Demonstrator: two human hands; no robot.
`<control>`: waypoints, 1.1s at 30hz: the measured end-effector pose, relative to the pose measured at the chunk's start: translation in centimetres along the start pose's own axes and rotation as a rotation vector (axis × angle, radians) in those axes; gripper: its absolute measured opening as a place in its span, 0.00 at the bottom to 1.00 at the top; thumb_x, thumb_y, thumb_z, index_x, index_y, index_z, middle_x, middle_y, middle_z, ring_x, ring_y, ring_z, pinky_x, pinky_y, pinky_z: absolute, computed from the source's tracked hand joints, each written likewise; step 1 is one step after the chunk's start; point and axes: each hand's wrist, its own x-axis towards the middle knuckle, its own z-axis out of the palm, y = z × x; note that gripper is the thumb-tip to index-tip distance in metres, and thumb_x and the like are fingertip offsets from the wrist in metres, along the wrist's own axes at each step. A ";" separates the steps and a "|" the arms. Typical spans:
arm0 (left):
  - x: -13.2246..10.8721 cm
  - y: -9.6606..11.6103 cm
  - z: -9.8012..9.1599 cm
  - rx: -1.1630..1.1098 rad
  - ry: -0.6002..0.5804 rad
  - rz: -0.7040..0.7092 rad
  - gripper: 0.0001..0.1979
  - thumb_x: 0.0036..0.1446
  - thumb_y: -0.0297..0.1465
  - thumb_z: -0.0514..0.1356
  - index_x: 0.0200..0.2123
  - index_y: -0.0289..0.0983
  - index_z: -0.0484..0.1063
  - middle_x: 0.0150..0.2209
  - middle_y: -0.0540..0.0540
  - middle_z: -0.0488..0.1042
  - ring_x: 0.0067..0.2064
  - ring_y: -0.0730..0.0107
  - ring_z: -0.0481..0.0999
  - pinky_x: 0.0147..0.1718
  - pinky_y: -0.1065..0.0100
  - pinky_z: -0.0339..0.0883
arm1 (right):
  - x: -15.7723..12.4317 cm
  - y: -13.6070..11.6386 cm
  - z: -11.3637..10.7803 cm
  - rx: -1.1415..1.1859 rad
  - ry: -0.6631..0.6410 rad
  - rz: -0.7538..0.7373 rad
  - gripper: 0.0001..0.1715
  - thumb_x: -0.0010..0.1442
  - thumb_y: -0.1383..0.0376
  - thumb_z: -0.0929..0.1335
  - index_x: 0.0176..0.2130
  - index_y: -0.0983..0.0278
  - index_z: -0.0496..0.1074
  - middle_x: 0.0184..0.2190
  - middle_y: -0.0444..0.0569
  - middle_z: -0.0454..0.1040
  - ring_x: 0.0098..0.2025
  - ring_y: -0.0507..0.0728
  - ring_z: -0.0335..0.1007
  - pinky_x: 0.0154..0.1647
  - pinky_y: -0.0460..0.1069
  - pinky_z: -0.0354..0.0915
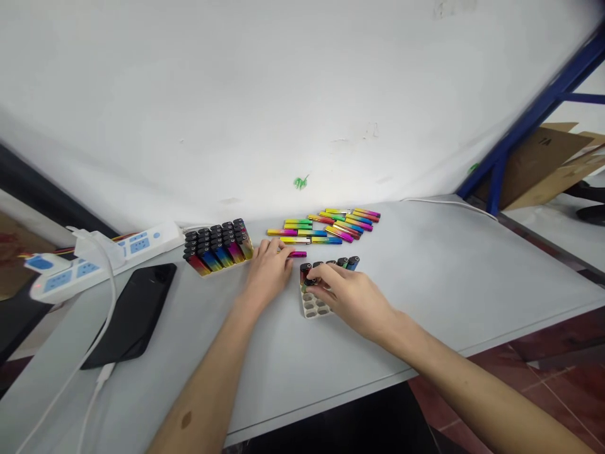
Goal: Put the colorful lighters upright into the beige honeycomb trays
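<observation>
My right hand [354,293] pinches a black-capped tube [310,282] between thumb and fingers, over the front left of a pale tray [309,313] with rows of rounded slots. Along the tray's back row stand several such tubes with black caps [353,260], partly hidden by my hand. My left hand [269,265] rests low over the table, its fingers closed on the left end of a shiny magenta tube [297,254]. Just left of it is a second tray, packed with upright rainbow-coloured tubes [222,249], their black caps showing a small ring on top.
Loose metallic rainbow tubes [338,230] lie by the wall behind my hands. On the left are a black phone [135,312], a white power strip [94,271] and a white cable [111,284]. A blue metal frame [498,167] and cardboard [543,161] stand at right.
</observation>
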 end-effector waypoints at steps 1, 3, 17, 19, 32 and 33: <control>0.0 0.0 0.0 -0.007 -0.001 -0.002 0.14 0.63 0.27 0.54 0.48 0.42 0.75 0.46 0.40 0.72 0.49 0.50 0.66 0.46 0.52 0.64 | 0.0 0.0 0.0 -0.057 0.021 -0.026 0.06 0.66 0.64 0.66 0.43 0.59 0.72 0.35 0.47 0.77 0.26 0.51 0.68 0.24 0.46 0.53; -0.1 0.0 0.0 -0.004 -0.003 -0.002 0.15 0.63 0.26 0.53 0.47 0.41 0.75 0.47 0.40 0.72 0.48 0.50 0.66 0.45 0.52 0.63 | 0.2 -0.2 -0.3 -0.165 0.075 -0.071 0.09 0.68 0.61 0.64 0.41 0.59 0.74 0.34 0.48 0.76 0.27 0.51 0.66 0.23 0.47 0.49; 1.3 0.9 0.3 -0.770 0.124 -0.188 0.11 0.62 0.32 0.58 0.45 0.41 0.77 0.46 0.46 0.78 0.43 0.62 0.75 0.45 0.59 0.70 | 6.7 6.2 -3.7 0.331 -0.074 0.103 0.14 0.60 0.56 0.70 0.44 0.60 0.77 0.39 0.48 0.78 0.40 0.58 0.72 0.41 0.52 0.65; 1.4 1.1 0.4 -0.887 0.111 -0.256 0.11 0.60 0.36 0.61 0.44 0.41 0.78 0.44 0.47 0.80 0.38 0.64 0.76 0.42 0.61 0.70 | 7.4 6.7 -3.1 0.441 -0.133 0.094 0.14 0.58 0.55 0.71 0.40 0.60 0.77 0.39 0.48 0.78 0.41 0.58 0.72 0.42 0.52 0.65; 0.7 0.5 1.3 -0.389 0.081 0.037 0.08 0.65 0.31 0.55 0.42 0.40 0.75 0.44 0.44 0.78 0.49 0.57 0.72 0.50 0.55 0.67 | 5.5 10.9 -1.6 1.267 0.390 0.523 0.12 0.57 0.62 0.67 0.36 0.57 0.56 0.22 0.35 0.63 0.16 0.47 0.49 0.16 0.43 0.45; 0.7 0.4 1.6 -0.384 0.063 0.056 0.08 0.65 0.30 0.55 0.42 0.40 0.74 0.44 0.44 0.78 0.49 0.57 0.72 0.49 0.55 0.67 | 5.0 11.2 -1.4 1.264 0.357 0.527 0.11 0.58 0.60 0.67 0.36 0.57 0.57 0.21 0.35 0.62 0.15 0.47 0.46 0.16 0.44 0.42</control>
